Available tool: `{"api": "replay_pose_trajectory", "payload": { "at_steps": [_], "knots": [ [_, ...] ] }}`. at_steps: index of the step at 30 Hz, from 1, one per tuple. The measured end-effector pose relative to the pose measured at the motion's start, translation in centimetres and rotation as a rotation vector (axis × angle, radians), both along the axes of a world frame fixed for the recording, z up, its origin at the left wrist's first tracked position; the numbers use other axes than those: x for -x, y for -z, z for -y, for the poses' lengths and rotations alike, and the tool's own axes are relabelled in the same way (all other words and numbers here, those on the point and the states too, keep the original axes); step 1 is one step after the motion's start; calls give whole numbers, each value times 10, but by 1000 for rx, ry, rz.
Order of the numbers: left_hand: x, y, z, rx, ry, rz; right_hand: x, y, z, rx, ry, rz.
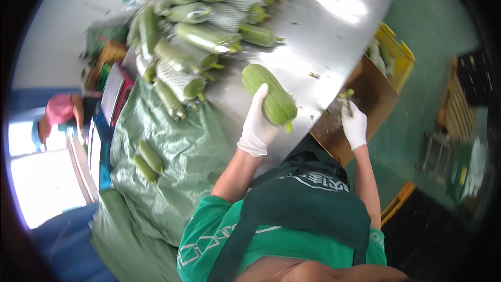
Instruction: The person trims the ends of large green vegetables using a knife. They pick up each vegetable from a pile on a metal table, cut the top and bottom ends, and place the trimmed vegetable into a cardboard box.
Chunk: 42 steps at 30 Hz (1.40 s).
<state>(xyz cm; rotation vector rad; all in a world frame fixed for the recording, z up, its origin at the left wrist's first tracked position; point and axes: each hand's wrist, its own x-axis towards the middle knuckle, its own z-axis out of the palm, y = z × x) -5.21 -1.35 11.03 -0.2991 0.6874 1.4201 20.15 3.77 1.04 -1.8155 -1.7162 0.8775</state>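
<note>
My left hand point(256, 127), in a white glove, grips a thick green gourd point(270, 96), likely a luffa, above the near edge of a metal table point(301, 82). Its short stem points down towards my body. My right hand point(355, 125), also gloved, is over an open cardboard box point(375, 90) beside the table. A small metal tool point(346, 109) is in its fingers, with a cut green stem end point(346, 93) at the tip. Blur hides what kind of tool it is. Wrapped gourds point(203, 39), several in white foam net, lie piled at the table's far left.
A green plastic sheet point(176, 156) hangs at the left, with two slim gourds point(150, 154) on it. Right of the table stands a yellow crate point(403, 62) with gourds inside. A person in a pink top point(60, 109) is at the far left. Wooden pallets point(460, 102) lie at the right.
</note>
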Motion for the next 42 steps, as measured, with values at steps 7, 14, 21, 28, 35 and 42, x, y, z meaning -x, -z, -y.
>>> {"api": "replay_pose_trajectory", "payload": {
  "at_steps": [7,14,21,28,35,42],
  "knots": [
    [163,-26,63,144,-494,-1287,-27,22,-14,681,209,-691],
    [386,66,193,1439,-62,-1917,15,31,-35,648,25,-537],
    [410,99,196,1958,406,-2023,32,37,-52,624,-31,-135],
    [346,36,-1,455,-344,-2111,-18,79,-38,734,54,-17],
    [300,17,-118,930,152,-2113,-4,43,-20,738,-182,-4],
    [265,-7,-61,105,-162,-1290,-38,67,-3,1089,85,-904]
  ]
}}
